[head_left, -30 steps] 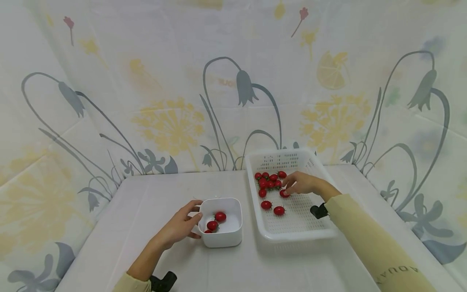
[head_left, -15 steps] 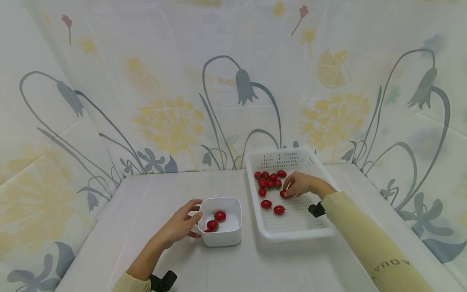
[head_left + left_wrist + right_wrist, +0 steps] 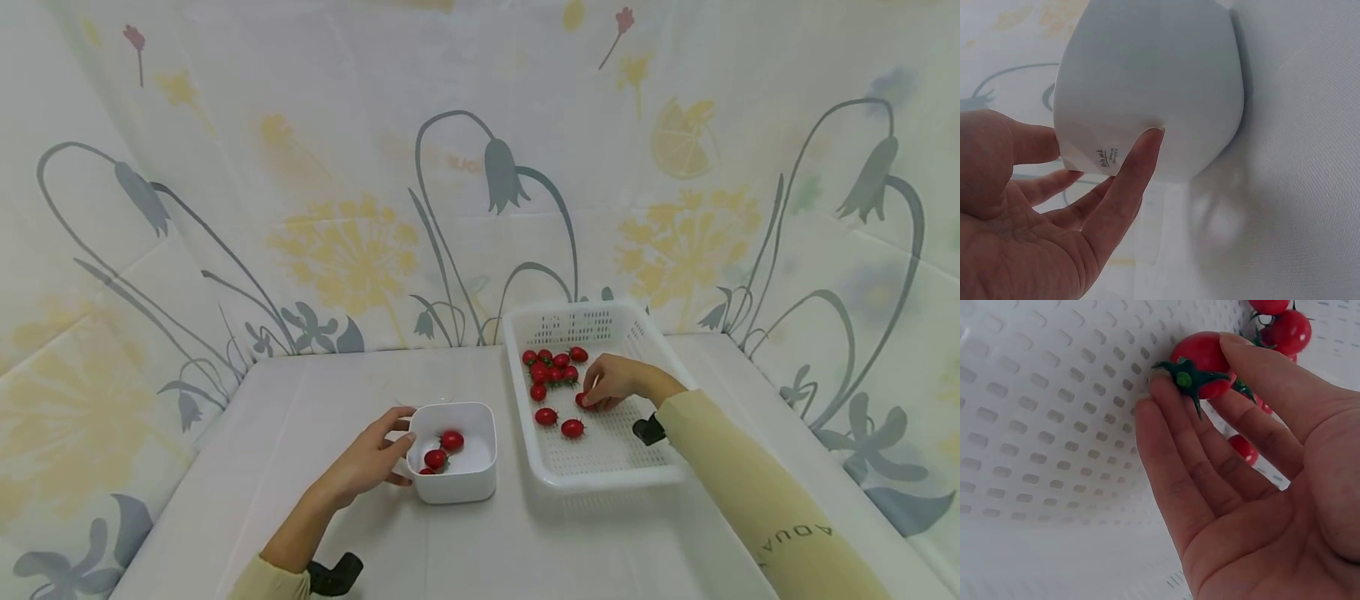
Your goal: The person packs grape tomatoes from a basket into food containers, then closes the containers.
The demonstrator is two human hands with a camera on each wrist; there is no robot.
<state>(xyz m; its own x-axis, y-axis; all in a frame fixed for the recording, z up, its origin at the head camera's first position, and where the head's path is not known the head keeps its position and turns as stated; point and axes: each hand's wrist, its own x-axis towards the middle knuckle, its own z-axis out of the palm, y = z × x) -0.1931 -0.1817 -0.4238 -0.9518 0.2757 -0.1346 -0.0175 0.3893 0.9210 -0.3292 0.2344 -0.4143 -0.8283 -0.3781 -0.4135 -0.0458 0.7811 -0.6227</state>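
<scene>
My right hand (image 3: pixel 618 379) reaches into a white perforated basket (image 3: pixel 615 481) and pinches a cherry tomato (image 3: pixel 1200 353) between thumb and fingertips. The right wrist view shows its green calyx and the basket floor close by. Several other cherry tomatoes (image 3: pixel 553 373) lie clustered toward the basket's back left, and two more (image 3: pixel 572 428) sit nearer the front. To the left, a small white square box (image 3: pixel 459 490) holds red cherry tomatoes (image 3: pixel 452 441). My left hand (image 3: pixel 366 460) touches that box's left side, fingers extended along the outer wall and thumb near the rim.
Both containers stand side by side on a white-covered table (image 3: pixel 450 550), with a narrow gap between them. A white curtain (image 3: pixel 345 167) printed with flowers hangs behind the table and along its sides. Small dark print marks the box's wall in the left wrist view.
My right thumb and fingers have drawn together round the cherry tomato in the basket. The left hand and the box hold their positions; the head view shifts slightly.
</scene>
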